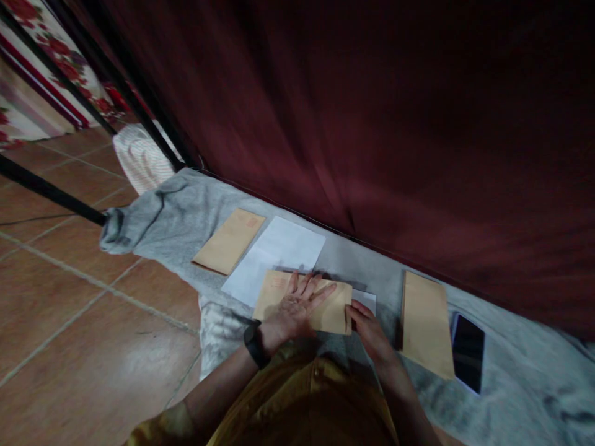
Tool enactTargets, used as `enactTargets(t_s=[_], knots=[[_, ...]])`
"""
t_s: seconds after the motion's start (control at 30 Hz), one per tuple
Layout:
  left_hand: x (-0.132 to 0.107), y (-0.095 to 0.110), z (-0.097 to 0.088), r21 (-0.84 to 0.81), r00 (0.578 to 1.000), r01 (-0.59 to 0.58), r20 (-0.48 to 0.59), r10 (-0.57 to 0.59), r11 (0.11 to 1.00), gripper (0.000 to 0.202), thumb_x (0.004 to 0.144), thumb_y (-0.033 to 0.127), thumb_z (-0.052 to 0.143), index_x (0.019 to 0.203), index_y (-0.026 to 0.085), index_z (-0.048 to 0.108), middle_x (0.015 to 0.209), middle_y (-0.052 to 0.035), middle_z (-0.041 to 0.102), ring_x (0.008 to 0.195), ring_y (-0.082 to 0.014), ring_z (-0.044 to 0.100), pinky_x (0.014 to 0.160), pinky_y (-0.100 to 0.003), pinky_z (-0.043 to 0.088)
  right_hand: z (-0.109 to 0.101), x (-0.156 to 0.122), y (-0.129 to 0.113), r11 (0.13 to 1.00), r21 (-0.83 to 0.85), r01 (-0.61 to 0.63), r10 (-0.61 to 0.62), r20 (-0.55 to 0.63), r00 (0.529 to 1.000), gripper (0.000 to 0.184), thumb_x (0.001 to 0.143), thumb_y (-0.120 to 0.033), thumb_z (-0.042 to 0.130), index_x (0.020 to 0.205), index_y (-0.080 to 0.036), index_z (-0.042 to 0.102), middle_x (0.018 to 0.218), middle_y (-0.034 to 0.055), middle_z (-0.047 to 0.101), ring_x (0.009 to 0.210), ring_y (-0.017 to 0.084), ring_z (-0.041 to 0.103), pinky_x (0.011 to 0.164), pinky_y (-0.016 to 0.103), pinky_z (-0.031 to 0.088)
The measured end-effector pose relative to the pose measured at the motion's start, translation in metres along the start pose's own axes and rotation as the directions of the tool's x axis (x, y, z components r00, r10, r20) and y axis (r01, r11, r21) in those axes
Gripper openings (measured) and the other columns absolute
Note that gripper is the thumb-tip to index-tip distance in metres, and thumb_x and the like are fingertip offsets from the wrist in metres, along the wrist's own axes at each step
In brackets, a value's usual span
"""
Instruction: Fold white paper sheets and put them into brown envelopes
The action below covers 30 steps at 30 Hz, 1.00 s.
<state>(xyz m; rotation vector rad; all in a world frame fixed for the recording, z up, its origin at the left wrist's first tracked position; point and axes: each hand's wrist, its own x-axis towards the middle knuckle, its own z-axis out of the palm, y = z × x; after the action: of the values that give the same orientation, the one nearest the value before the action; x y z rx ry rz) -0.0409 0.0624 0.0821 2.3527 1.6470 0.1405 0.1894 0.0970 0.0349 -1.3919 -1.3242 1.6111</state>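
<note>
Left hand [297, 305] lies spread, gripping nothing, on a brown envelope [333, 306]; right hand [370, 328] pinches its end — handling apparently unfinished, white sheet [283, 248] outside, two other envelopes [231, 241] aside.

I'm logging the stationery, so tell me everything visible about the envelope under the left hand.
The envelope is tan, oblong and paper-like, with small reddish print at its upper left. It lies crosswise in view over the grey blanket, its left part appearing to overlap a white sheet. The left hand covers its middle; the right hand touches its right end. Whether it's sealed isn't clear.
</note>
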Motion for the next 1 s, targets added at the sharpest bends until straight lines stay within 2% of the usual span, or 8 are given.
enactTargets(t_s=[0.1, 0.17, 0.27, 0.43, 0.53, 0.7, 0.83, 1.0], knots=[[0.002, 0.005, -0.006, 0.098, 0.998, -0.025, -0.057, 0.031, 0.995, 0.117, 0.073, 0.043, 0.081, 0.164, 0.032, 0.008, 0.172, -0.0153, 0.014, 0.155, -0.0409, 0.020, 0.123, -0.066, 0.008, 0.001, 0.000, -0.008, 0.989, 0.111, -0.099, 0.090, 0.085, 0.992, 0.034, 0.078, -0.047, 0.067, 0.104, -0.027, 0.075, 0.101, 0.0062, 0.077, 0.090, 0.027, 0.070, 0.079, 0.038, 0.055], [0.003, 0.009, -0.011, 0.149, 0.993, -0.047, -0.099, 0.062, 0.988, 0.113, 0.077, 0.034, 0.078, 0.164, 0.033, 0.006, 0.173, -0.0142, 0.009, 0.156, -0.0385, 0.019, 0.125, -0.063, 0.008, 0.001, 0.000, -0.014, 0.981, 0.162, -0.107, 0.089, 0.112, 0.990, 0.038, 0.075, -0.041, 0.070, 0.108, -0.024, 0.074, 0.103, 0.0061, 0.077, 0.091, 0.027, 0.070, 0.079, 0.037, 0.054], [0.006, 0.015, -0.014, 0.187, 0.987, -0.072, -0.130, 0.097, 0.980, 0.111, 0.079, 0.030, 0.076, 0.163, 0.033, 0.003, 0.173, -0.0141, 0.004, 0.156, -0.0380, 0.019, 0.125, -0.062, 0.011, -0.001, 0.001, -0.016, 0.977, 0.185, -0.106, 0.086, 0.115, 0.990, 0.041, 0.072, -0.037, 0.072, 0.111, -0.023, 0.074, 0.105, 0.0061, 0.078, 0.095, 0.028, 0.069, 0.077, 0.035, 0.053], [0.010, 0.020, -0.012, 0.219, 0.983, -0.078, -0.144, 0.111, 0.973, 0.104, 0.085, 0.026, 0.070, 0.163, 0.035, 0.003, 0.173, -0.0138, 0.009, 0.155, -0.0376, 0.023, 0.124, -0.063, 0.012, -0.009, 0.002, -0.003, 0.975, 0.181, -0.131, 0.122, 0.060, 0.991, 0.033, 0.075, -0.043, 0.071, 0.100, -0.024, 0.076, 0.101, 0.0065, 0.078, 0.089, 0.027, 0.070, 0.071, 0.033, 0.053], [0.011, 0.018, -0.010, 0.173, 0.988, -0.086, -0.110, 0.106, 0.981, 0.110, 0.081, 0.034, 0.076, 0.163, 0.035, 0.004, 0.172, -0.0149, 0.010, 0.155, -0.0383, 0.021, 0.124, -0.064, 0.008, -0.012, 0.002, 0.004, 0.980, 0.148, -0.131, 0.131, 0.008, 0.991, 0.035, 0.076, -0.052, 0.070, 0.095, -0.023, 0.075, 0.102, 0.0087, 0.078, 0.088, 0.027, 0.070, 0.073, 0.035, 0.054], [0.011, 0.008, 0.002, 0.014, 0.998, -0.054, -0.025, 0.054, 0.998, 0.129, 0.062, 0.052, 0.088, 0.163, 0.035, 0.010, 0.172, -0.0157, 0.012, 0.156, -0.0404, 0.018, 0.123, -0.065, 0.004, -0.011, 0.000, -0.001, 0.986, 0.106, -0.129, 0.135, -0.044, 0.990, 0.044, 0.074, -0.059, 0.071, 0.097, -0.022, 0.074, 0.105, 0.0111, 0.077, 0.092, 0.029, 0.070, 0.079, 0.040, 0.055], [0.009, 0.001, 0.010, -0.046, 0.998, -0.042, -0.041, 0.040, 0.998, 0.124, 0.063, 0.052, 0.087, 0.163, 0.032, 0.015, 0.172, -0.0156, 0.013, 0.156, -0.0395, 0.018, 0.124, -0.064, 0.004, -0.006, -0.002, -0.014, 0.981, 0.132, -0.145, 0.140, 0.052, 0.989, 0.040, 0.071, -0.056, 0.073, 0.092, -0.023, 0.077, 0.096, 0.0083, 0.078, 0.086, 0.027, 0.071, 0.078, 0.038, 0.055], [0.010, -0.002, 0.008, -0.059, 0.997, -0.076, -0.038, 0.074, 0.995, 0.124, 0.062, 0.055, 0.087, 0.163, 0.029, 0.018, 0.169, -0.0175, 0.020, 0.155, -0.0393, 0.020, 0.124, -0.064, 0.006, -0.004, -0.003, -0.026, 0.968, 0.203, -0.146, 0.118, 0.144, 0.983, 0.036, 0.072, -0.051, 0.076, 0.095, -0.024, 0.079, 0.091, 0.0054, 0.078, 0.080, 0.025, 0.070, 0.076, 0.036, 0.055]])
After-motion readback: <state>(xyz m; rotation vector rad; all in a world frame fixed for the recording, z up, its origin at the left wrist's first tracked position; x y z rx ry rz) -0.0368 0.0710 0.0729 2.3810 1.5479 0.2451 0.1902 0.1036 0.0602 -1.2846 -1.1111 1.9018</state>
